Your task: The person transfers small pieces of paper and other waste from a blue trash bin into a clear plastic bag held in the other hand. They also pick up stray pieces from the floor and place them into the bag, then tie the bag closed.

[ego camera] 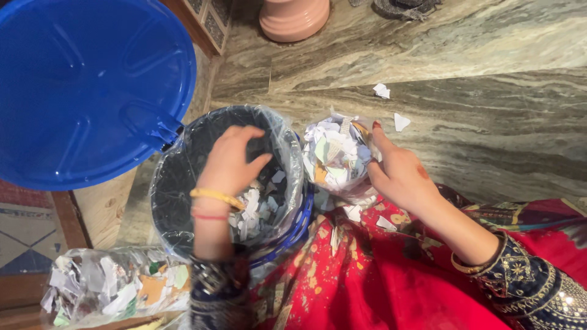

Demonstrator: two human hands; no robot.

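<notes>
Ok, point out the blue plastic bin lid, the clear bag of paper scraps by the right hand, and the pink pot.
blue plastic bin lid (85,85), head view, middle.
clear bag of paper scraps (336,159), head view, top.
pink pot (293,18), head view, base.

pink pot (293,18) and stray paper scraps (391,107) on the marbled stone floor (489,153)

Left hand (232,160) reaches forward and down, palm down, fingers loosely curled and spread, two bangles at the wrist. Right hand (397,174) angles inward, fingers extended and pressing sideways, forearm in an embroidered dark sleeve.
</notes>
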